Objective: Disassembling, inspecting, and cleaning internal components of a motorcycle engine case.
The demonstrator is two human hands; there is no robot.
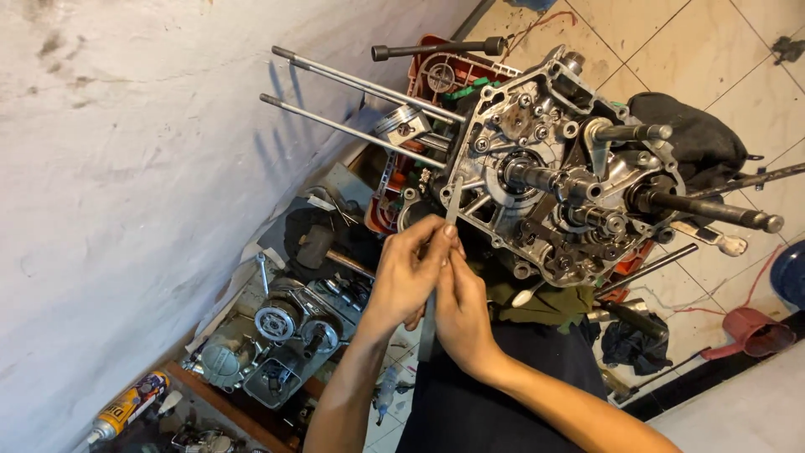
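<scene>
A bare motorcycle engine crankcase [503, 126] lies open in front of me, its gears and shafts exposed. My left hand [409, 273] and my right hand [459, 312] both grip a thin flat metal strip [455, 197]. The strip's upper end rests against the crankcase's near-left edge, and its lower end [427, 340] pokes out below my hands. My left thumb and forefinger pinch the strip high up, my right hand holds it just under them. A piston [402, 126] sticks out between long cylinder studs [352, 80] on the case's left.
A red plastic crate [436, 75] sits behind the engine by the white wall [126, 168]. Other engine parts [277, 335] and a spray can [126, 407] lie lower left. A black rag [696, 134], a long shaft [713, 210] and a pink funnel [755, 331] are on the tiled floor at right.
</scene>
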